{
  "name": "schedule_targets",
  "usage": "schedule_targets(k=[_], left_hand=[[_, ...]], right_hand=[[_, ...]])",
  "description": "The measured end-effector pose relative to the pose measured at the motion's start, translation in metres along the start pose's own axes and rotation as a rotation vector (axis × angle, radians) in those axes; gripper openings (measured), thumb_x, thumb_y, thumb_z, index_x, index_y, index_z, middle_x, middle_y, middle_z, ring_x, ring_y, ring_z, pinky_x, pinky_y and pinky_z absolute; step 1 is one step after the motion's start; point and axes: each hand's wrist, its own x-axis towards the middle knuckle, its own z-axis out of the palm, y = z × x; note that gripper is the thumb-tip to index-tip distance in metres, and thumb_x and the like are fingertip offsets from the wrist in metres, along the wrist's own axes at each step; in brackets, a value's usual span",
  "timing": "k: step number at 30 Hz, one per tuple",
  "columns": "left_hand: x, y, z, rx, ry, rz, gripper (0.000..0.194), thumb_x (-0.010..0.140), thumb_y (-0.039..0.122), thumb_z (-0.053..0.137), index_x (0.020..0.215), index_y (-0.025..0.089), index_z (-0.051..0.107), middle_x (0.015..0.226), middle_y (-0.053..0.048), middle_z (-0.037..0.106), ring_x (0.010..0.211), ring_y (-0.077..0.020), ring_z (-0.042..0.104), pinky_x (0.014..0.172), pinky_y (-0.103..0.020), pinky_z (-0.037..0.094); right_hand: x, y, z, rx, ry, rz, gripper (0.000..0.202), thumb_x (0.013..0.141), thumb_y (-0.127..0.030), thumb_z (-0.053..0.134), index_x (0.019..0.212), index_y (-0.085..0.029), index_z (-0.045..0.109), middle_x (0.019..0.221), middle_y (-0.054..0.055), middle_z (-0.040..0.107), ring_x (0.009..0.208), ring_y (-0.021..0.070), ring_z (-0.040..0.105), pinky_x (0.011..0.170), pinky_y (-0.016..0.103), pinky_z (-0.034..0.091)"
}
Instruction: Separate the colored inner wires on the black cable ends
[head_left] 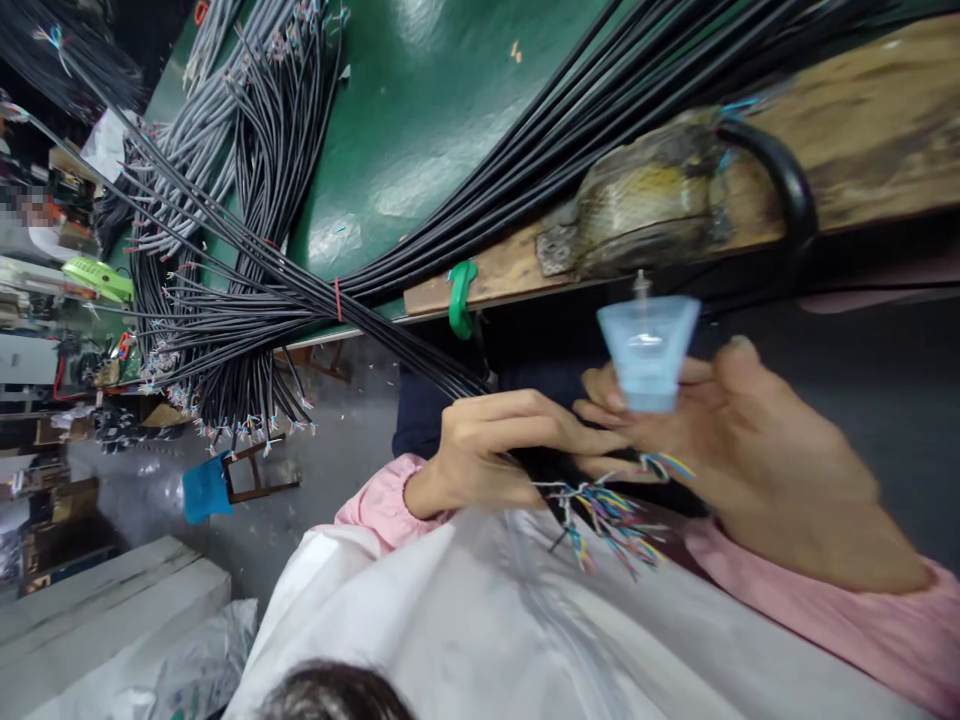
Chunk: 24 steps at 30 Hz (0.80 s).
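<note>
My left hand [499, 450] is closed around a bundle of black cables [431, 365] near its stripped end. Below its fingers, thin coloured wires [611, 515] fan out over my lap. My right hand [757, 450], slightly blurred, has its thumb raised away from its fingers, which reach left toward the left hand. One cable's coloured wire ends lie by its palm. In front of those fingers, partly hiding them, is a light blue funnel-shaped cup [649, 355] on a thin metal shaft. The shaft comes from a grimy, tape-wrapped motor-like body [645, 200].
A wooden board [862, 130] along the bench edge carries the motor-like body, with a black curved handle or hose [780, 180] beside it. A green clamp-like piece [462, 300] grips the board. Black and grey cable bundles [281, 150] lie across the green tabletop [397, 110]. A blue stool [206, 490] stands on the floor.
</note>
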Motion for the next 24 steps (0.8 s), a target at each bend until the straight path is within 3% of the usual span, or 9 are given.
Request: schedule_targets(k=[3,5,8,10,12,15,18,24], left_hand=[[0.012,0.0,-0.024,-0.036,-0.258,0.07,0.046,0.101,0.048,0.053,0.083,0.016,0.08,0.081,-0.004,0.076,0.07,-0.0089,0.071,0.067,-0.019,0.06],[0.019,0.0,-0.036,-0.053,-0.428,0.013,0.054,0.104,0.051,0.044,0.087,0.015,0.08,0.083,-0.004,0.075,0.07,-0.0084,0.072,0.068,-0.019,0.059],[0.02,0.0,-0.041,-0.027,-0.506,-0.07,0.054,0.104,0.051,0.044,0.092,0.013,0.08,0.083,-0.005,0.074,0.076,-0.0111,0.074,0.072,-0.022,0.06],[0.013,-0.001,-0.035,0.011,-0.432,-0.086,0.05,0.103,0.05,0.049,0.093,0.012,0.08,0.081,-0.006,0.074,0.072,-0.011,0.072,0.067,-0.021,0.059],[0.001,-0.001,-0.026,0.061,-0.302,-0.1,0.045,0.096,0.054,0.06,0.091,0.014,0.08,0.073,-0.004,0.072,0.06,-0.0095,0.065,0.056,-0.02,0.054],[-0.014,0.001,-0.014,0.119,-0.133,-0.142,0.047,0.083,0.063,0.074,0.084,0.016,0.08,0.061,-0.001,0.069,0.049,-0.0081,0.056,0.048,-0.021,0.049],[-0.016,0.007,-0.009,0.107,-0.028,-0.181,0.052,0.079,0.069,0.074,0.077,0.017,0.079,0.055,-0.001,0.067,0.044,-0.007,0.05,0.045,-0.021,0.045],[0.001,0.02,-0.008,0.015,0.162,-0.028,0.048,0.086,0.058,0.073,0.066,0.015,0.075,0.054,0.001,0.067,0.043,-0.0046,0.051,0.041,-0.018,0.039]], right_hand=[[-0.013,0.0,-0.008,0.089,-0.076,0.038,0.058,0.078,-0.079,0.066,0.058,-0.025,0.06,0.054,0.004,0.056,0.049,0.0184,0.056,0.049,0.033,0.051],[-0.021,-0.003,-0.011,0.118,-0.132,0.037,0.056,0.076,-0.075,0.071,0.053,-0.025,0.061,0.051,0.005,0.055,0.05,0.0189,0.057,0.049,0.032,0.051],[-0.028,-0.006,-0.011,0.057,-0.282,0.03,0.052,0.076,-0.072,0.073,0.053,-0.026,0.067,0.053,0.007,0.06,0.053,0.0203,0.061,0.048,0.031,0.052],[-0.032,-0.007,-0.009,-0.029,-0.378,0.031,0.044,0.076,-0.068,0.077,0.061,-0.027,0.073,0.059,0.006,0.065,0.057,0.0205,0.065,0.049,0.029,0.053],[-0.036,-0.008,-0.004,-0.079,-0.371,-0.005,0.039,0.077,-0.066,0.077,0.067,-0.029,0.075,0.062,0.005,0.067,0.057,0.0196,0.066,0.05,0.028,0.054],[-0.046,-0.01,0.001,-0.114,-0.146,-0.115,0.035,0.085,-0.062,0.073,0.071,-0.03,0.074,0.069,0.004,0.071,0.059,0.0173,0.066,0.055,0.028,0.055],[-0.055,-0.015,0.001,-0.185,0.045,-0.191,0.022,0.089,-0.052,0.073,0.079,-0.032,0.075,0.077,0.004,0.073,0.067,0.0165,0.068,0.061,0.03,0.056],[-0.06,-0.015,-0.002,-0.246,0.126,-0.317,0.016,0.089,-0.046,0.075,0.081,-0.032,0.074,0.078,0.005,0.072,0.066,0.0173,0.068,0.055,0.032,0.054]])
